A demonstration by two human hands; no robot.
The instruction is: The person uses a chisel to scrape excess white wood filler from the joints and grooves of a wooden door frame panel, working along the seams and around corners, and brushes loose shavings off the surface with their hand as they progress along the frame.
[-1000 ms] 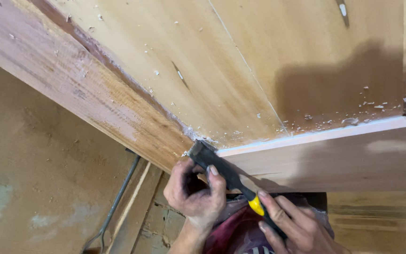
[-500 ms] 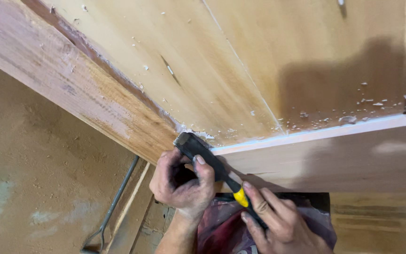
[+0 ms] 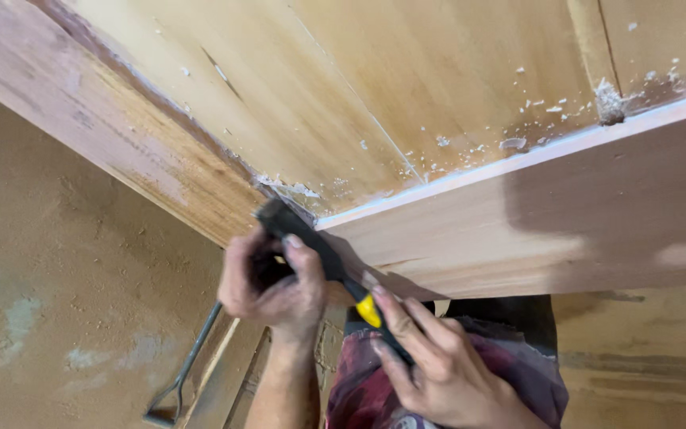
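Down at the near corner of the wooden panel [image 3: 406, 87], both hands close on one tool, a scraper [image 3: 311, 242] with a dark blade and a yellow-and-black handle. The left hand [image 3: 267, 278] is curled nearly into a fist around the blade end, thumb lying along the dark metal and the fingers bent under it, so little room shows between them. The right hand [image 3: 434, 361] wraps the handle lower down, fingers folded over the black grip with the yellow band showing just above the forefinger. The blade tip touches the corner where the left frame edge [image 3: 121, 135] meets the front rail [image 3: 565, 214], right at a crust of white flakes [image 3: 291, 189]. More pale chips [image 3: 518, 143] lie scattered along the inner side of the front rail toward the right, and a ragged tuft [image 3: 609, 102] sits against a thin vertical strip there. Beyond the left edge lies a sandy, dusty floor [image 3: 49, 262], with a slim metal bar [image 3: 184, 369] lying on it near the left wrist. Below the rail a reddish garment [image 3: 367, 389] shows between the forearms.
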